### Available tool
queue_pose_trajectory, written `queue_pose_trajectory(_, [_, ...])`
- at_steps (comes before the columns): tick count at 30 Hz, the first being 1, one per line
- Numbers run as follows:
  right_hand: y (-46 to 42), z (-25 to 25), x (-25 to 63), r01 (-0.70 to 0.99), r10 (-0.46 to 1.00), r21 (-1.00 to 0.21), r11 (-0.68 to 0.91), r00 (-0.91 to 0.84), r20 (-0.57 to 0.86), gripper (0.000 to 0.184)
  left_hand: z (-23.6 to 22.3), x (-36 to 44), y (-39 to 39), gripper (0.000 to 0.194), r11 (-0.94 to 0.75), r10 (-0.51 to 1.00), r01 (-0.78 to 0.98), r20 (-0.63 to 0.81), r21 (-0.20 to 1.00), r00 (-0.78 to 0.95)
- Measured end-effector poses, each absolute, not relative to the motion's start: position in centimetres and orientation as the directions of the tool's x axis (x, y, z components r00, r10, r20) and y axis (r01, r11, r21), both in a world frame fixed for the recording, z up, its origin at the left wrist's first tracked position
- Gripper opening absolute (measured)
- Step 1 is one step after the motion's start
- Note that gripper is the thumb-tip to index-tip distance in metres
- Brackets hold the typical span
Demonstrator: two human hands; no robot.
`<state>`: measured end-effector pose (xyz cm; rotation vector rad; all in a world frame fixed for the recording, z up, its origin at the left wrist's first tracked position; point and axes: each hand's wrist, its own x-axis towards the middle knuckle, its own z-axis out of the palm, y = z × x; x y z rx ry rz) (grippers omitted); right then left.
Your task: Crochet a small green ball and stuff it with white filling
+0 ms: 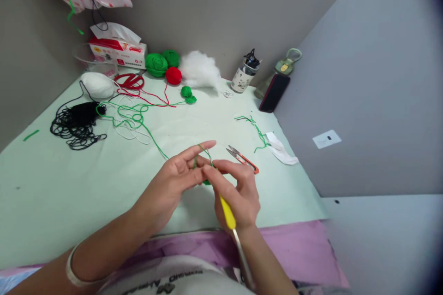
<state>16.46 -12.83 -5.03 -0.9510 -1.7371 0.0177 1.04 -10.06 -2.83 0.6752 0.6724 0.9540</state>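
My left hand [178, 173] pinches a small green crochet piece [206, 182] between thumb and fingers, most of it hidden by the fingertips. Green yarn [159, 148] runs from the table up to this hand and loops over its raised index finger. In my right hand [238, 189] is a crochet hook with a yellow grip [227, 212], held like a pencil. Its metal tip meets the green piece and yarn between both hands. Just beyond the right hand lie thread snips [244, 159] with orange handles.
At the back stand a tissue box [117, 53], green yarn balls [157, 64], a red ball [173, 75], white stuffing [200, 70], a pen cup [244, 78] and a phone [275, 93] leaning on a bottle [285, 65]. Black yarn [78, 122] and red scissors [129, 81] lie left.
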Motion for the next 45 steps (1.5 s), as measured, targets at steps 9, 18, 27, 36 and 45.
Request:
queue_pose_trajectory(9, [-11.6, -3.5, 16.7, -0.113, 0.902, -0.897, 0.427, 0.126, 0.413, 0.017, -2.7, 0.5, -9.6, 0.040, 0.411, 0.864, -0.441, -0.187, 0.798, 0.467])
queue_pose_trajectory(18, [-11.3, -3.9, 17.1, -0.306, 0.968, -0.918, 0.251, 0.089, 0.235, 0.015, -3.1, -0.1, -9.8, 0.040, 0.323, 0.842, -0.318, -0.117, 0.892, 0.526])
queue_pose_trajectory(27, [-11.4, -3.5, 17.7, -0.192, 0.942, -0.923, 0.334, 0.031, 0.335, 0.017, -3.1, -0.4, -9.8, 0.040, 0.211, 0.878, -0.202, -0.095, 0.956, 0.469])
queue_pose_trajectory(36, [-12.9, -2.9, 17.4, 0.452, 0.695, -0.568, 0.687, -0.182, 0.696, 0.023, -3.0, 0.3, -10.1, 0.034, -0.183, 0.954, 0.157, 0.137, 0.971, 0.268])
queue_pose_trajectory(45, [-12.6, -3.8, 17.3, 0.284, 0.694, -0.658, 0.697, -0.037, 0.719, 0.021, -2.7, 0.1, -10.5, 0.033, -0.203, 0.960, 0.189, 0.158, 0.961, 0.230])
